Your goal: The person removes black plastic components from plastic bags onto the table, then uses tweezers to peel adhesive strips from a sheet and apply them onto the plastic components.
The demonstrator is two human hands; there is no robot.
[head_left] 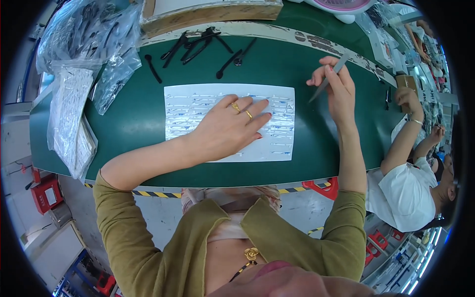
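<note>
At my far left lay clear plastic bags (74, 59) of dark parts, heaped at the edge of the green bench (133, 123), well apart from my work. Past them a scatter of loose black pieces (198, 47) sat along the far side of the mat.

My left hand (230, 128) lay flat, fingers spread, pressing down on the white sheet (193, 106) of small labels; it gripped nothing, only pinned the paper. The sheet rested in the middle of the bench, its long axis running left to right across me, rows of labels following that line.

My right hand (339, 86) was raised just beyond the sheet's right edge, thumb and fingers closed on a pair of grey tweezers (327, 78). They slanted from upper right down to lower left, tip toward the sheet's top right corner but clear of it. I could not tell whether the tips were pinched together.

I judged the risks thus: if my palm lifted, the sheet might slide or curl as a label was peeled; a steep tip might tear or crease a label; and a sticky label might fold onto itself.

At my right another person (405, 188) worked at the same bench.
</note>
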